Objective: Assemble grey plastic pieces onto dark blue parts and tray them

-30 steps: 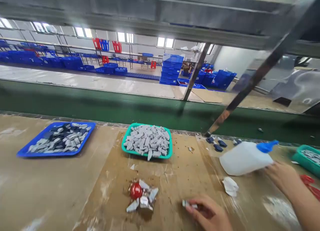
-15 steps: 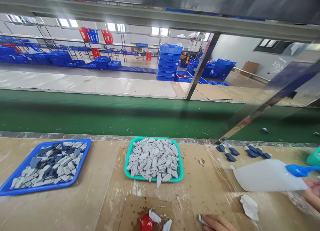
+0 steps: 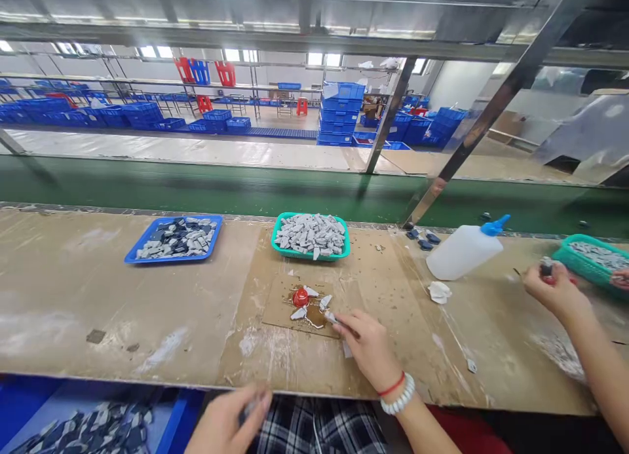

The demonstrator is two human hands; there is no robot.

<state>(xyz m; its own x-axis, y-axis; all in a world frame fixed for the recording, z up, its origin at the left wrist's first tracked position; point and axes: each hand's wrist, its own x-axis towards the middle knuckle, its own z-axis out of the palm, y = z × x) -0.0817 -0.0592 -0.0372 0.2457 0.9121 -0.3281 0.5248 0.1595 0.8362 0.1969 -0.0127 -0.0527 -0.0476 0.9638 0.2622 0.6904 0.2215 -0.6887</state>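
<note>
My right hand (image 3: 369, 346), with a red cord and a white bead bracelet at the wrist, rests on the brown cardboard mat (image 3: 280, 310). Its fingertips are pinched on a small grey piece (image 3: 330, 317) at the edge of a little cluster of grey pieces around a red cap (image 3: 300, 298). My left hand (image 3: 223, 420) is low at the table's near edge, over my plaid lap, and blurred. Something dark may be in its fingers. Below the table on the left, a blue bin (image 3: 177, 421) holds dark and grey pieces.
A teal tray (image 3: 275, 241) of grey pieces and a blue tray (image 3: 135, 256) of mixed pieces sit at the back. A white squeeze bottle (image 3: 459, 252) lies tilted at the right. A co-worker's hand (image 3: 555, 291) holds a small dark part near another teal tray (image 3: 572, 261). A green conveyor (image 3: 246, 195) runs behind.
The view has pulled back and down. My right hand moved up to the pieces by the red cap. The co-worker's hand let go of the white bottle. My left hand came into view.
</note>
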